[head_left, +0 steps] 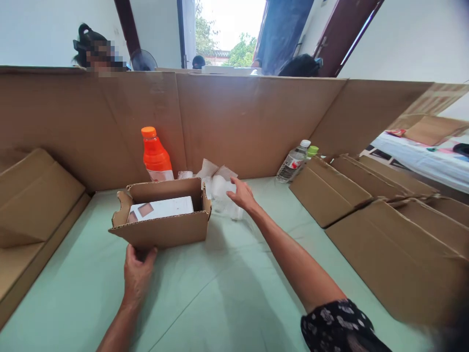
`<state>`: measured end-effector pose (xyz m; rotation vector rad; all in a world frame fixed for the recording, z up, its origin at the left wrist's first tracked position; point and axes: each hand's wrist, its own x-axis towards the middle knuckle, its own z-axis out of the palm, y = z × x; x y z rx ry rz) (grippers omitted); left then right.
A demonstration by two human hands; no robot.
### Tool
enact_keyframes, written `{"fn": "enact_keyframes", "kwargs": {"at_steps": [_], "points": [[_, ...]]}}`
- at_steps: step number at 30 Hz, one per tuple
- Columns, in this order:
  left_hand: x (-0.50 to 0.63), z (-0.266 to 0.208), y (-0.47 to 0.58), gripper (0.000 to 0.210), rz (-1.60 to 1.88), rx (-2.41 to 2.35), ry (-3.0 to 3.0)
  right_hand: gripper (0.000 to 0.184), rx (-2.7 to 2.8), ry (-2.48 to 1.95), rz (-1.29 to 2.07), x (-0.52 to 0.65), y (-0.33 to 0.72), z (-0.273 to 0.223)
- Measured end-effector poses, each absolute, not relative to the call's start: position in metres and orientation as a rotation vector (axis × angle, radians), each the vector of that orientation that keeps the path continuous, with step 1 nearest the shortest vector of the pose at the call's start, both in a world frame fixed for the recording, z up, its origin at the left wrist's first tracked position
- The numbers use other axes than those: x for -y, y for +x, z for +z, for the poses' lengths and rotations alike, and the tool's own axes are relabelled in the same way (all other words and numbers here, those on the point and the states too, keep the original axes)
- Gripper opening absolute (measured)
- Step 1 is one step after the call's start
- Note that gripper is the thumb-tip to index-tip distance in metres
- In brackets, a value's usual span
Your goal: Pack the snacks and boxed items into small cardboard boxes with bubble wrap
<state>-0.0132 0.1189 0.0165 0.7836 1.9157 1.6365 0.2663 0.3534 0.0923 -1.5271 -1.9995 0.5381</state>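
My left hand (138, 274) grips the near lower edge of an open cardboard box (172, 232), its fingertips partly hidden by the box. Inside that box lies a white box (168, 209) with brownish square marks on its top, slightly tilted. My right hand (242, 193) is stretched out to the right of the cardboard box, fingers apart and holding nothing. Just beside and under it sits a crumpled heap of clear and whitish plastic wrap (222, 193). Whether my fingertips touch the wrap I cannot tell.
Behind the box stands an orange bottle (157, 152). A clear water bottle (292, 162) leans at the back right by divided cardboard boxes (388, 254). More folded cardboard (40, 195) is at the left. A tall cardboard wall (234, 122) closes the far side; people's heads show beyond.
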Motion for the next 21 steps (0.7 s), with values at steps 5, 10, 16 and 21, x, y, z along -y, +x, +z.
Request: {"fn": "enact_keyframes", "kwargs": {"at_steps": [5,10,16,21], "points": [[-0.114,0.008,-0.013,0.06,1.771,-1.818,0.664,0.015,2.056,-1.579,0.593,-0.367,0.291,0.101],[-0.114,0.014,-0.011,0.049,1.752,-1.876,0.646,0.011,1.9,-1.476,0.677,-0.363,0.333,0.132],[-0.11,0.012,-0.01,0.061,1.76,-1.927,0.668,0.026,1.616,-1.213,0.896,-0.329,0.342,0.166],[-0.078,0.053,0.027,0.073,1.994,-2.132,1.219,0.026,1.533,-0.997,1.036,-0.245,0.337,0.2]]}}
